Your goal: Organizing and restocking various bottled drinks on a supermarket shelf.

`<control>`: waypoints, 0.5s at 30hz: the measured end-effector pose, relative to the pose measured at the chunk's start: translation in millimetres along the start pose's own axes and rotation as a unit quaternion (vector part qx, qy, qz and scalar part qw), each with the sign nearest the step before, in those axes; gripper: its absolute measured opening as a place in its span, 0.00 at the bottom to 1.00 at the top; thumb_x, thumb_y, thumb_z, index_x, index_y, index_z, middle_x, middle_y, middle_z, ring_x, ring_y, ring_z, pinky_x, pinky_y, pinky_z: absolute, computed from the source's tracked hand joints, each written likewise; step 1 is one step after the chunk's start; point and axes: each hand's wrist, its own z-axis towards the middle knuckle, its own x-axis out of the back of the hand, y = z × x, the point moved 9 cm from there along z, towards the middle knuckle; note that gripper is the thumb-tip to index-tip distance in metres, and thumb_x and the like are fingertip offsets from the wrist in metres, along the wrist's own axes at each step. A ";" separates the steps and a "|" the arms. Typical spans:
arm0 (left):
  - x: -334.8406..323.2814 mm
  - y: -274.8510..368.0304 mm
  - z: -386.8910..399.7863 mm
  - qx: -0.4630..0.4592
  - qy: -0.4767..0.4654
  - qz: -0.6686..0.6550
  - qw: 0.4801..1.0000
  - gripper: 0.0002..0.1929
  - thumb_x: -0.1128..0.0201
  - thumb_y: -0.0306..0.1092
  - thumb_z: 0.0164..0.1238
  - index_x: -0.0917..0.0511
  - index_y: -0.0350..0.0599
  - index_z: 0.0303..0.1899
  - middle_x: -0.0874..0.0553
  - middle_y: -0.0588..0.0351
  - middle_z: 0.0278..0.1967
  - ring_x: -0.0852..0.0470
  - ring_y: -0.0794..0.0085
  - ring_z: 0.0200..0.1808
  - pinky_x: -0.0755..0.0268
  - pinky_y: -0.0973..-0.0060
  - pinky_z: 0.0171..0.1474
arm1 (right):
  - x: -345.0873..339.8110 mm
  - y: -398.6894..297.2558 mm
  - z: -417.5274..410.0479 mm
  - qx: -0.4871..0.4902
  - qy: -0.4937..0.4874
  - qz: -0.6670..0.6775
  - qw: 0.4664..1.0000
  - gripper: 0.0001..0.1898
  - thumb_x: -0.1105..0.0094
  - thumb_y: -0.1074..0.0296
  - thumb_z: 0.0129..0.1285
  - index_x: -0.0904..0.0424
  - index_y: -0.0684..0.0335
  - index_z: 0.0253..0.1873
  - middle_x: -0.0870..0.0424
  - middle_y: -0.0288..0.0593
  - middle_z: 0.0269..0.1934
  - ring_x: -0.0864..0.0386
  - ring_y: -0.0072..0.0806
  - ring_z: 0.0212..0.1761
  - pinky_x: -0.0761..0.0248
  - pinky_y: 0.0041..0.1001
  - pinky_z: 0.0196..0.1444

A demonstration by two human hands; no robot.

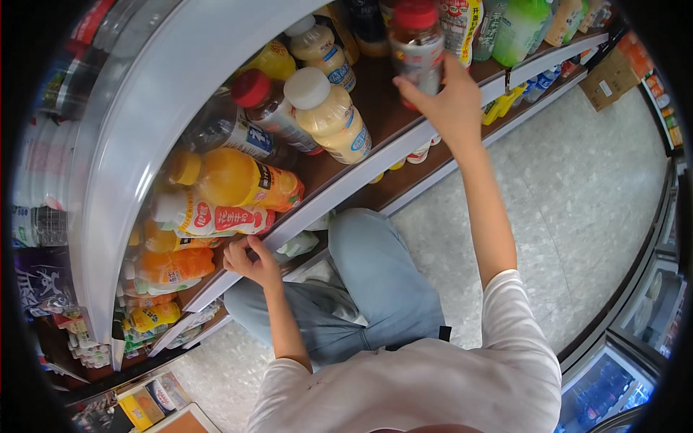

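My right hand [452, 103] grips the lower part of a red-capped drink bottle [417, 51] over the brown shelf [384, 100]. My left hand [253, 261] rests at the shelf's pale front edge with its fingers curled, holding nothing that I can see. Just above it lies a peanut milk bottle [233, 216], beside an orange juice bottle with a yellow cap [243, 181]. Between my hands stand a cream-coloured drink bottle with a white cap [338, 122] and another red-capped bottle [276, 111]. Whether the held bottle touches the shelf, I cannot tell.
A white curved shelf edge [135, 119] arches above the bottles. Green-labelled bottles [520, 30] stand at the upper right. A lower shelf [414, 176] holds more goods near my knees. A cardboard box [609, 81] sits on the floor; glass-door coolers [606, 384] line the lower right.
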 end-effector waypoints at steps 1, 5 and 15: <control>1.3 1.7 -0.7 -0.006 0.011 0.007 1.000 0.09 0.41 0.34 0.67 0.27 0.45 0.28 0.27 0.61 0.25 0.30 0.67 0.33 0.46 0.68 0.48 | -9.0 -10.1 -2.1 0.022 -0.035 0.018 0.999 0.36 0.26 0.45 0.46 0.26 0.69 0.52 0.19 0.54 0.42 0.20 0.49 0.46 0.26 0.41 0.45; 1.5 -1.4 -2.0 -0.020 0.038 0.020 0.999 0.08 0.41 0.34 0.66 0.26 0.45 0.28 0.27 0.61 0.24 0.30 0.66 0.31 0.45 0.68 0.47 | -40.4 -40.3 -18.8 0.075 -0.116 0.119 0.983 0.32 0.32 0.48 0.55 0.26 0.68 0.55 0.19 0.54 0.42 0.20 0.52 0.44 0.26 0.40 0.46; 3.7 1.4 -1.4 -0.019 0.036 0.002 0.999 0.07 0.40 0.31 0.66 0.26 0.45 0.28 0.28 0.61 0.22 0.31 0.66 0.30 0.44 0.67 0.47 | -6.4 -30.3 1.9 0.088 0.003 0.164 0.983 0.16 0.36 0.64 0.62 0.21 0.68 0.50 0.18 0.52 0.43 0.18 0.50 0.39 0.23 0.37 0.41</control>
